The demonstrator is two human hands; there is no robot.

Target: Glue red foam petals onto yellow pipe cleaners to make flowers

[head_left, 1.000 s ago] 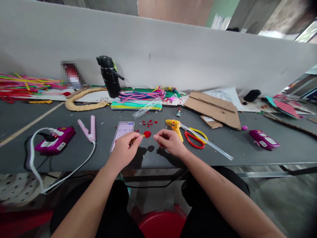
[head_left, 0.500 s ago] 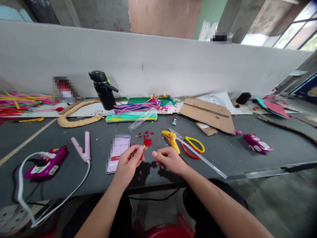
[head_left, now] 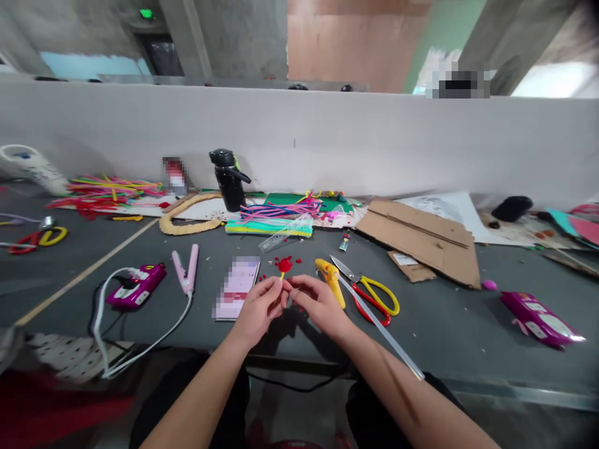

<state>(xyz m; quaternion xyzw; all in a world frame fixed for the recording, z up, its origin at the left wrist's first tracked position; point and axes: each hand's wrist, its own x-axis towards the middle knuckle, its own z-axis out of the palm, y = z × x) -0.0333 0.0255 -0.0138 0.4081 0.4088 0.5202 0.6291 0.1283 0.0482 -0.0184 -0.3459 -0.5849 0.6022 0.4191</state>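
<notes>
A small red flower (head_left: 284, 265) on a short yellow stem stands upright at my fingertips over the table's front part. My left hand (head_left: 260, 310) pinches the stem between thumb and forefinger. Close against it, my right hand (head_left: 320, 304) has its thumb and fingers drawn together at the left fingertips; what they pinch, if anything, is hidden. Small red scraps (head_left: 298, 261) lie behind the flower. To the right rest a yellow glue gun (head_left: 335, 290) with a clear glue stick (head_left: 388, 337) in it, and scissors (head_left: 384, 296) with red and yellow handles. A phone (head_left: 248, 271) lies left of my hands.
Farther left are a pink hair straightener (head_left: 191, 268) and a purple power strip (head_left: 140, 290) with cables. Along the back stand a black bottle (head_left: 230, 187), bundled pipe cleaners (head_left: 281, 212) and cardboard (head_left: 421, 240). Another purple power strip (head_left: 538, 318) lies right.
My right hand has moved left to meet my left hand at the flower's stem; they were apart before. The view has turned left, showing more of the table's left side.
</notes>
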